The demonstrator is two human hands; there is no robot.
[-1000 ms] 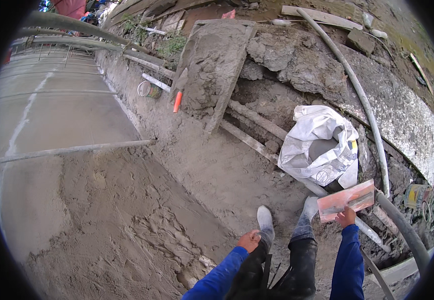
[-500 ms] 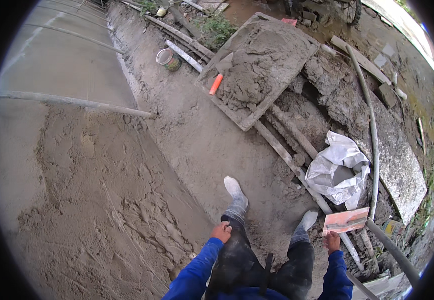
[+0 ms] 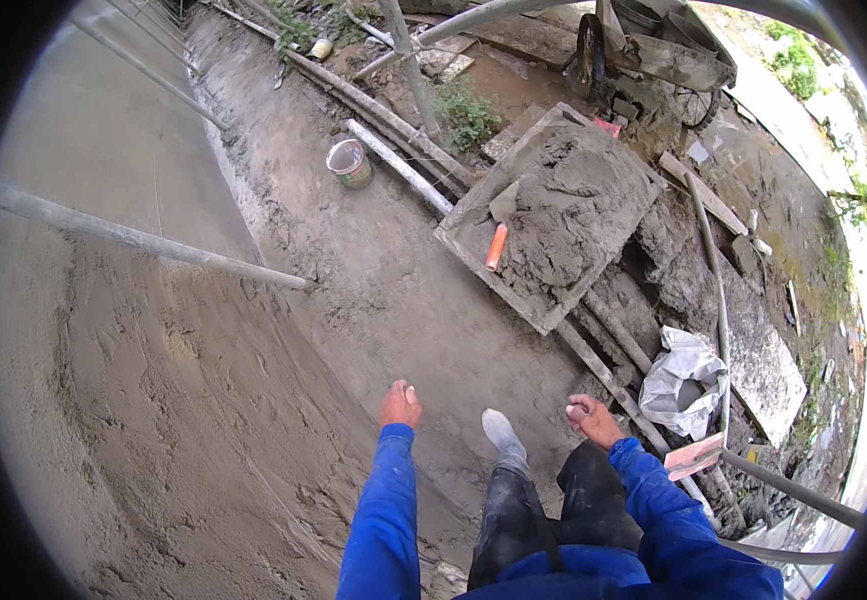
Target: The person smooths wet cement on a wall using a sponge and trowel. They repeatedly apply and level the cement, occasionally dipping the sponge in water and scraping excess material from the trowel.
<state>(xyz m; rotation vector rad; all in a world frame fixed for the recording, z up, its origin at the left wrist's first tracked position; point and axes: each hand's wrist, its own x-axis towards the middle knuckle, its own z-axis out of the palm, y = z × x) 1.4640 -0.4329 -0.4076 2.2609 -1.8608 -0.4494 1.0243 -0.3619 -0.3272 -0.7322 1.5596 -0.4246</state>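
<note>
My left hand (image 3: 401, 404) hangs over the muddy ground, its fingers curled in with nothing visible in them. My right hand (image 3: 595, 420) is in front of my right leg, fingers loosely bent and a little apart, holding nothing. Beside my right forearm an orange plastering float (image 3: 695, 457) rests by the pipes, handle side up. Farther ahead, a square mortar board (image 3: 546, 318) carries a heap of grey wet mortar (image 3: 579, 210). A trowel with an orange handle (image 3: 497, 247) lies at its left side. Neither hand touches these things.
An open white sack (image 3: 685, 385) stands right of the pipes (image 3: 604, 367). A bucket (image 3: 351, 164) sits on the path ahead. Wet grey mortar (image 3: 184, 400) covers the left, crossed by a slanting pole (image 3: 154, 238). A wheeled cart (image 3: 644, 55) stands at the far right.
My right hand has left the orange float and moved left and forward. My left hand has come off my thigh and swung forward. The view has shifted as I step.
</note>
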